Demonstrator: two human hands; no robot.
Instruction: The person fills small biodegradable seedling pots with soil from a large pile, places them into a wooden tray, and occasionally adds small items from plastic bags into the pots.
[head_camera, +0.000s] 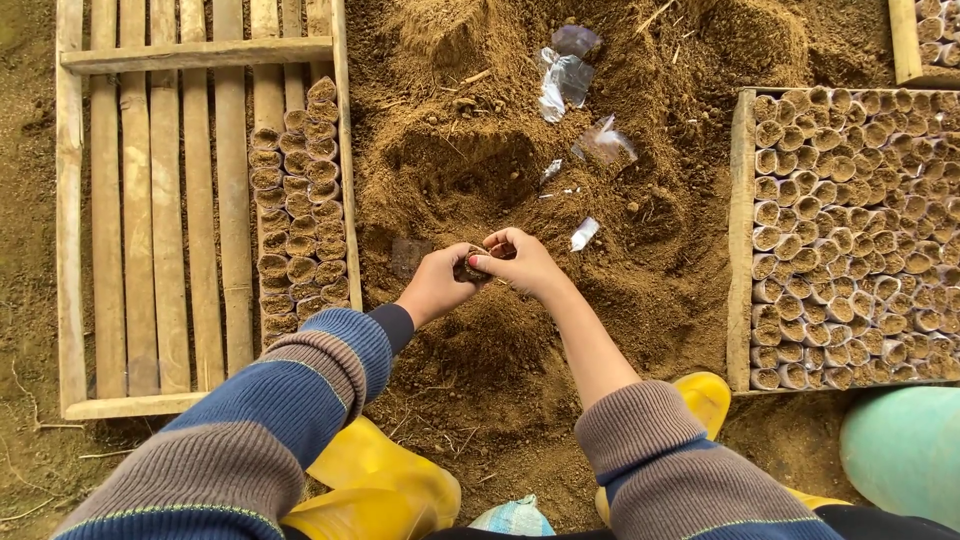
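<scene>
Seedling bag (472, 268): small soil-filled tube, held between both hands above the soil heap (520, 180), at centre of view.
Left hand (437, 285): curled closed around the bag's side, gripping it.
Right hand (520, 262): fingers bent, fingertips pressed together at the bag's mouth, pinching or packing soil; exact contact partly hidden.
Left crate (150, 210): wooden slatted tray; only one block of filled bags along its right edge, most slats bare.
Right crate (850, 240): wooden tray, packed almost full with filled bags.
Progress (judged): one tray near complete, the other barely begun; much filling left.
Loose items: empty clear plastic bags (570, 75) scattered on the heap.
Footwear: yellow boots (380, 480) below the sleeves.
</scene>
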